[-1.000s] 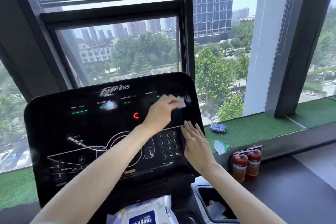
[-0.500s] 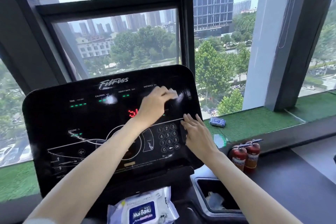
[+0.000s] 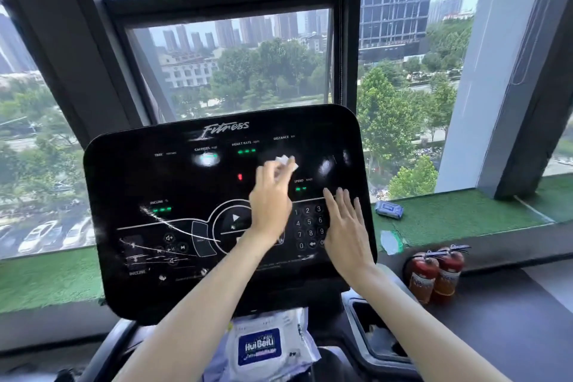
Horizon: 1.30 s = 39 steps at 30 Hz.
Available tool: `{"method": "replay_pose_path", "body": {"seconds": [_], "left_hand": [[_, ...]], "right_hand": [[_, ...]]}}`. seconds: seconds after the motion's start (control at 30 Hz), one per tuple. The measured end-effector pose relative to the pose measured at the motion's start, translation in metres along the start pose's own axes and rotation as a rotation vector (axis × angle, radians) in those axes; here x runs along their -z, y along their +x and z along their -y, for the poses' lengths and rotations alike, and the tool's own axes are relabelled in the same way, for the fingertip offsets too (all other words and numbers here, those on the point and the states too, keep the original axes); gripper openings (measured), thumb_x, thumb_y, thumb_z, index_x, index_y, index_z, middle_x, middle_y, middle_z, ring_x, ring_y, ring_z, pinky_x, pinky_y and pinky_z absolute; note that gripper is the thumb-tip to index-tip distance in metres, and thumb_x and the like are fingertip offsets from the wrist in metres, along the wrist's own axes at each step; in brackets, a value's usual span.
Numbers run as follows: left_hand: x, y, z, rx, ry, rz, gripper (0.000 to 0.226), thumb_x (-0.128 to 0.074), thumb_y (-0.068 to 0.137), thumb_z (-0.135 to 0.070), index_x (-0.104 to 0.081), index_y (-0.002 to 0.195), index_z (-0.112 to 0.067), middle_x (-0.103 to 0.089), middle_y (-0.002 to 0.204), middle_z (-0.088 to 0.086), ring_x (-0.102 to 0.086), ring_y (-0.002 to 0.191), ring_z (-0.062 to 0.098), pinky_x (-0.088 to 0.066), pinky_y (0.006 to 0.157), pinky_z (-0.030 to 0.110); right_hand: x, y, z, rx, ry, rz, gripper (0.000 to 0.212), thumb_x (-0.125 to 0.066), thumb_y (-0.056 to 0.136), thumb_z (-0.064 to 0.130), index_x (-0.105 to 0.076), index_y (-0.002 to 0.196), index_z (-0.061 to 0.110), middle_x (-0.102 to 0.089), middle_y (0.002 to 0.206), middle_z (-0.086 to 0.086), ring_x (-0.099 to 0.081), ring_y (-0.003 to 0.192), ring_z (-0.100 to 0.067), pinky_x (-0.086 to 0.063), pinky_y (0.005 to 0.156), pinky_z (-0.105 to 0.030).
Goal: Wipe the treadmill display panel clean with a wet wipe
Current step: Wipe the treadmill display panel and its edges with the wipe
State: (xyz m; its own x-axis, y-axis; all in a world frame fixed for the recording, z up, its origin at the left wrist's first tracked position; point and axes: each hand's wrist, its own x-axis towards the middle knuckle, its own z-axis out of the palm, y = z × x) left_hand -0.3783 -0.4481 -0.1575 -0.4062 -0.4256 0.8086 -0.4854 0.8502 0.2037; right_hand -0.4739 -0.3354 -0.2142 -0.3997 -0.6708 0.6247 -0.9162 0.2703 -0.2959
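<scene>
Seen from head height: the left hand (image 3: pixel 271 195) pinched a bunched wipe (image 3: pixel 286 161) at its fingertips, pressed to the panel (image 3: pixel 186 183), apparently scrubbing. Just beside it, the right hand (image 3: pixel 344 226) lay flat, fingers straight, likely steadying the panel.

Bright window backlight, glare patches on glossy panel (image 3: pixel 155 183), wide-angle edge warp

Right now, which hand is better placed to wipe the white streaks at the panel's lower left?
Left. The left hand holds the wipe and is nearer the streaks; the right hand rests flat by the keypad, empty.
</scene>
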Motion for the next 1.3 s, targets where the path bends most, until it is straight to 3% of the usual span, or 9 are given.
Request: {"method": "replay_pose_path", "body": {"seconds": [0.13,0.37,0.53,0.67,0.73,0.87,1.1,1.23,1.3], "left_hand": [[-0.001,-0.024,0.014,-0.379,0.074,0.230,0.070,-0.068,0.060,0.016,-0.060,0.123,-0.016,-0.059,0.113,0.000,-0.050,0.092,0.017,-0.052,0.046,0.027],[0.032,-0.003,0.060,0.365,-0.026,-0.272,0.060,-0.055,0.072,0.020,-0.063,0.117,-0.019,-0.057,0.107,0.003,-0.052,0.092,0.023,-0.052,0.059,0.032],[0.018,-0.030,0.053,-0.304,-0.010,0.252,0.057,-0.060,0.077,0.012,-0.059,0.124,-0.021,-0.056,0.120,-0.004,-0.049,0.103,0.014,-0.056,0.066,0.035],[0.040,-0.007,0.085,0.243,-0.118,-0.196,0.052,-0.055,0.079,0.016,-0.064,0.119,-0.016,-0.056,0.106,0.003,-0.052,0.097,0.018,-0.053,0.079,0.028],[0.043,-0.005,0.078,0.348,-0.088,-0.235,0.054,-0.054,0.078,0.018,-0.062,0.120,-0.016,-0.054,0.106,0.005,-0.052,0.096,0.022,-0.053,0.076,0.032],[0.039,-0.019,0.081,-0.268,0.055,0.195,0.061,-0.059,0.073,0.018,-0.059,0.123,-0.017,-0.052,0.116,-0.001,-0.049,0.104,0.016,-0.057,0.066,0.035],[0.071,0.018,0.116,0.458,-0.038,-0.367,0.053,-0.047,0.082,0.018,-0.059,0.124,-0.012,-0.053,0.109,0.008,-0.047,0.100,0.020,-0.044,0.084,0.025],[0.044,0.033,0.080,0.463,-0.101,-0.403,0.052,-0.047,0.082,0.017,-0.059,0.123,-0.012,-0.054,0.112,0.006,-0.051,0.106,0.024,-0.042,0.092,0.024],[0.030,0.039,0.057,0.384,-0.114,-0.357,0.055,-0.049,0.080,0.017,-0.060,0.123,-0.014,-0.055,0.115,0.004,-0.050,0.106,0.021,-0.039,0.090,0.017]], "right_hand": [[-0.007,-0.004,0.019,-0.076,0.030,-0.006,0.082,-0.049,0.069,-0.015,-0.024,0.145,0.001,-0.015,0.151,-0.029,-0.006,0.143,-0.036,-0.006,0.116,-0.047],[-0.008,-0.006,0.038,0.078,-0.024,0.047,0.077,-0.052,0.066,-0.016,-0.034,0.139,-0.005,-0.026,0.149,-0.024,-0.016,0.142,-0.033,-0.011,0.116,-0.044],[-0.015,-0.005,0.047,0.131,-0.024,0.051,0.075,-0.054,0.063,-0.017,-0.039,0.136,-0.007,-0.035,0.144,-0.025,-0.027,0.138,-0.034,-0.016,0.115,-0.043],[-0.010,-0.002,0.053,0.146,-0.044,0.054,0.071,-0.056,0.065,-0.017,-0.043,0.134,-0.006,-0.038,0.143,-0.024,-0.031,0.137,-0.033,-0.024,0.111,-0.046],[-0.011,0.001,0.057,0.147,-0.049,0.052,0.071,-0.056,0.066,-0.016,-0.042,0.135,-0.006,-0.038,0.143,-0.024,-0.030,0.137,-0.032,-0.023,0.112,-0.045],[-0.013,0.004,0.062,0.180,-0.060,0.061,0.071,-0.059,0.066,-0.015,-0.043,0.134,-0.005,-0.038,0.143,-0.023,-0.031,0.137,-0.032,-0.023,0.112,-0.044],[-0.016,0.010,0.060,0.158,-0.020,0.036,0.065,-0.054,0.071,-0.013,-0.042,0.134,-0.007,-0.036,0.144,-0.025,-0.029,0.137,-0.032,-0.009,0.113,-0.041],[-0.010,0.013,0.055,0.148,-0.038,0.013,0.060,-0.027,0.078,0.005,-0.041,0.135,-0.007,-0.035,0.145,-0.025,-0.027,0.138,-0.033,-0.011,0.112,-0.043],[-0.007,0.016,0.048,0.130,-0.044,-0.003,0.061,-0.039,0.076,-0.005,-0.039,0.137,-0.006,-0.033,0.146,-0.024,-0.024,0.139,-0.032,-0.010,0.113,-0.042]]}}
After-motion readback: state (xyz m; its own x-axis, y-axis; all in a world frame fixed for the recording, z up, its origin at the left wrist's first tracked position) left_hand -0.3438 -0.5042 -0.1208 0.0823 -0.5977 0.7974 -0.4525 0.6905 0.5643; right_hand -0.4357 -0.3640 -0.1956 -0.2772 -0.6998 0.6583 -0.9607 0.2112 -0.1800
